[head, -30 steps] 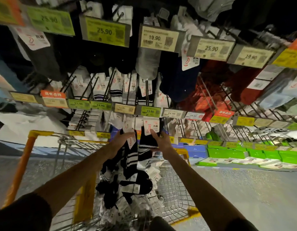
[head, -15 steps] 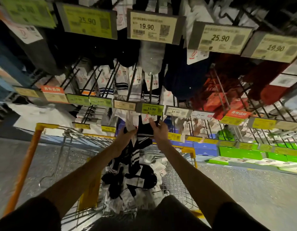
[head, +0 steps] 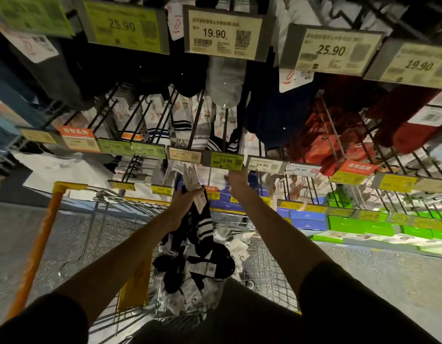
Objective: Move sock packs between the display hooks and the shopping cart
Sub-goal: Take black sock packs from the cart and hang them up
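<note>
Fig.: head view of a sock aisle. Ref. landmark is the green 13.90 price tag (head: 226, 160), mid-row on the rack

(a) The left hand (head: 187, 203) is below and left of the 13.90 price tag. Its fingers are curled round the top of a black sock pack (head: 202, 224) w/ white stripes. A white header card (head: 191, 178) sticks up out of the grip toward the tag's lower-left corner, apart from it. The pack's body hangs down from the hand, over the cart

(b) The right hand (head: 238, 181) is directly under the tag's right end, raised to its lower edge. The fingertips are blurred and partly hidden there, so whether they grasp anything or lie loose can't be told

(c) The display hooks (head: 195, 120) are black wire prongs running up and back from the tag row. White striped packs hang on the ones just above the 13.90 price tag

(d) The shopping cart (head: 264, 264) is a wire basket well below the tag, between the two forearms. Its orange handle bar (head: 41, 244) lies far to the tag's lower left. A pile of sock packs (head: 205, 266), black and white, lies in the basket approx. straight below the tag

(e) Misc.: a 14.90 tag (head: 262, 165) is just right of the landmark, a 19.90 tag (head: 222, 33) is well above it, and green boxes (head: 358, 227) are at lower right
</note>
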